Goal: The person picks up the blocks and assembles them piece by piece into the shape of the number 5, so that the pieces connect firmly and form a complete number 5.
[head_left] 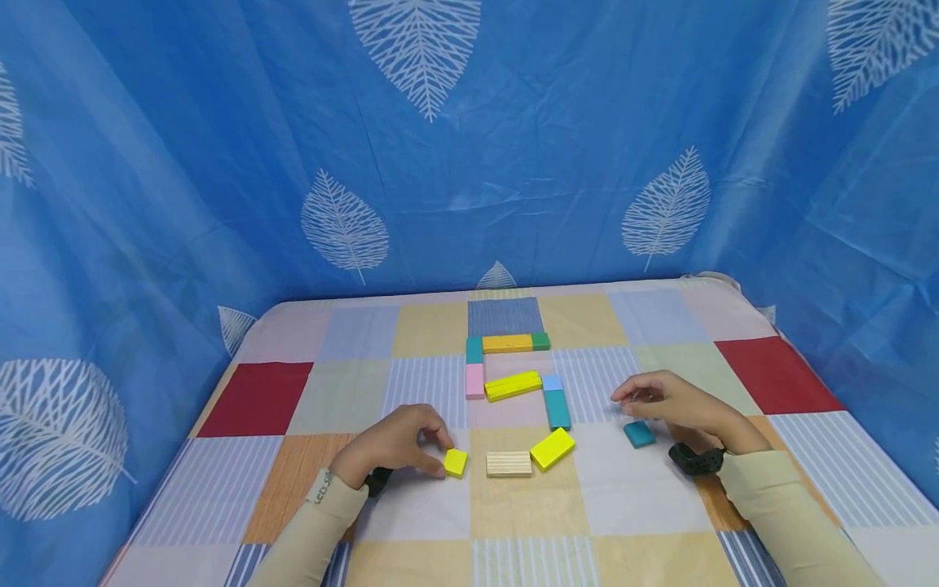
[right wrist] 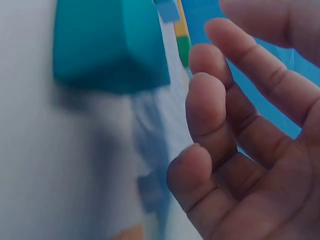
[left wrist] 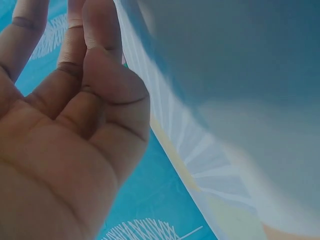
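My left hand (head_left: 402,440) pinches a small yellow block (head_left: 456,463) at its left side, thumb at the near corner and index finger at the far one. In the left wrist view the thumb (left wrist: 120,85) lies against the fingers, and that block is hidden. To the right, my right hand (head_left: 671,399) hovers low over the cloth with its fingers loosely bent and nothing in them. Just below its fingers lies a small teal block (head_left: 640,434). The right wrist view shows this teal block (right wrist: 110,45) apart from the fingertips (right wrist: 206,102).
A striped wooden block (head_left: 509,465) and a tilted yellow block (head_left: 553,449) lie between the hands. Farther back, orange (head_left: 507,343), green (head_left: 540,342), teal (head_left: 474,350), pink (head_left: 474,381), long yellow (head_left: 513,386), light blue (head_left: 553,383) and teal pieces (head_left: 557,409) form an angular outline. Blue curtain (head_left: 513,163) surrounds the table.
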A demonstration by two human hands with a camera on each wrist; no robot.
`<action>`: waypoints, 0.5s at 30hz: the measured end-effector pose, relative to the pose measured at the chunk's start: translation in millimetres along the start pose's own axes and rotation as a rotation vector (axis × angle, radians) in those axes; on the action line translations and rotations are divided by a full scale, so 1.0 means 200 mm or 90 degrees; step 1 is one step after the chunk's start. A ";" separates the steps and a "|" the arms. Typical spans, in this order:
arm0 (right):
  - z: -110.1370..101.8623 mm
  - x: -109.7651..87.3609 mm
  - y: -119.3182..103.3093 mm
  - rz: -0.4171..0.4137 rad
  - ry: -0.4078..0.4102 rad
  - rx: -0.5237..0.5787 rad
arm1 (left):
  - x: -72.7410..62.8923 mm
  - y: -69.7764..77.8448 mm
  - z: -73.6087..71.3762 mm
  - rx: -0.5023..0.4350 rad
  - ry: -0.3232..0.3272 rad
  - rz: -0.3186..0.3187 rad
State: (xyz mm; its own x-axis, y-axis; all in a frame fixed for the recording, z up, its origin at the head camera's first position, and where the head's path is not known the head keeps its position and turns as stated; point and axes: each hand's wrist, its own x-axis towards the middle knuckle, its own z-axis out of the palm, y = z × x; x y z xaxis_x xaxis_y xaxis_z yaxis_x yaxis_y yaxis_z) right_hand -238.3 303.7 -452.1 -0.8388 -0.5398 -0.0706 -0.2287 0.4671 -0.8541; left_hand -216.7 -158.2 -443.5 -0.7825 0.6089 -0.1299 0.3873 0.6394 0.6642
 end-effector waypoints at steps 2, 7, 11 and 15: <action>-0.01 -0.01 0.02 0.009 0.001 0.008 | 0.00 0.00 0.00 0.003 -0.002 0.005; -0.04 -0.03 0.04 0.019 -0.011 0.033 | 0.00 0.01 0.00 0.007 -0.003 0.016; -0.07 -0.04 0.08 0.005 -0.027 0.050 | 0.00 0.03 0.01 0.013 -0.001 0.015; -0.09 -0.06 0.11 -0.028 -0.048 0.067 | 0.00 0.04 0.03 0.019 0.003 0.011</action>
State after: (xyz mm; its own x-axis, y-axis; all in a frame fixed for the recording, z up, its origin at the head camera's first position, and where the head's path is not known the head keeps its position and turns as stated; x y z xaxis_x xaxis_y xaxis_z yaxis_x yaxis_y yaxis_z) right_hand -242.6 333.6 -461.1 -0.7885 -0.6113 -0.0677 -0.2073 0.3677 -0.9065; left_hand -211.1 -149.8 -441.3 -0.7777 0.6179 -0.1160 0.4151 0.6432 0.6434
